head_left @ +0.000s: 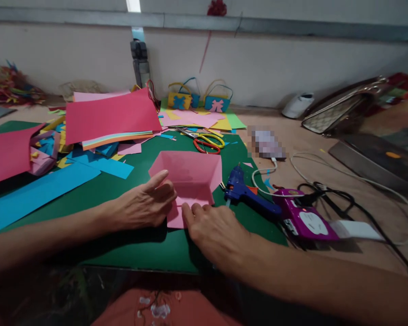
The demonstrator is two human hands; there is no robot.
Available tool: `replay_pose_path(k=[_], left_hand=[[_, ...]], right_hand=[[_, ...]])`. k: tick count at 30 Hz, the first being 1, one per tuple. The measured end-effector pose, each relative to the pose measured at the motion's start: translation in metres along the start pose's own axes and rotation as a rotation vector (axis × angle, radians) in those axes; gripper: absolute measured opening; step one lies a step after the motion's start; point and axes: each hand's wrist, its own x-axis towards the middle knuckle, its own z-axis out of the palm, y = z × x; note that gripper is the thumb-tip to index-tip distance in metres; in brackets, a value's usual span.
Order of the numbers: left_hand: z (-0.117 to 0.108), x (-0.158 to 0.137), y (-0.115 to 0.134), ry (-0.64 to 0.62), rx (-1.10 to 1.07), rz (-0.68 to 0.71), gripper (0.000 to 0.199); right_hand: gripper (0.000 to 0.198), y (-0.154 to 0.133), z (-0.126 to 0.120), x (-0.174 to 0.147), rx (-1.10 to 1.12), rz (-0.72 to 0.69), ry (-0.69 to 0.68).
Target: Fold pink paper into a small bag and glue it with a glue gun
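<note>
A partly folded pink paper box (192,166) lies on the green board, its far wall and side walls standing up. My left hand (149,199) grips its near left side, thumb raised and fingers curled. Over the front flap, my right hand (217,226) bends its fingers and presses the paper; part of the flap is hidden beneath it. Just right of the box lies a blue hot glue gun (245,190). Two pairs of scissors, one with yellow handles (212,141) and one with red handles (204,147), rest beyond the box.
Pink and coloured paper sheets (112,117) are stacked at the back left, near blue strips (44,194) and scraps. Small paper bags (217,104) stand against the wall. A purple power strip (306,217) with cables and a blurred-out phone (268,142) lie right.
</note>
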Motion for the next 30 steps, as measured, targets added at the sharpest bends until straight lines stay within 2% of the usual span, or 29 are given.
replay_pose_path(k=[5, 11, 16, 20, 24, 27, 30], left_hand=[[-0.003, 0.004, -0.002, 0.021, -0.030, -0.007, 0.022], [-0.001, 0.005, -0.001, 0.004, -0.035, 0.000, 0.021], [-0.003, -0.002, 0.010, -0.047, 0.038, 0.007, 0.025], [-0.017, -0.011, 0.027, -0.131, 0.064, -0.006, 0.034], [-0.041, -0.013, 0.039, -0.126, -0.042, -0.137, 0.036], [-0.053, -0.008, 0.041, -0.234, -0.164, -0.186, 0.037], [-0.053, -0.003, 0.042, -0.332, -0.237, -0.173, 0.034]], right_hand=[[0.043, 0.004, 0.001, 0.012, 0.057, 0.018, -0.010], [0.029, 0.008, 0.002, 0.022, 0.079, -0.017, -0.057], [0.025, 0.004, 0.006, 0.025, 0.100, -0.007, -0.061], [0.024, 0.002, 0.005, 0.026, 0.112, -0.043, -0.046], [0.024, 0.002, 0.007, 0.027, 0.133, -0.092, -0.020], [0.023, 0.004, 0.010, 0.025, 0.122, -0.105, 0.048], [0.028, 0.006, 0.010, 0.023, 0.104, -0.102, 0.036]])
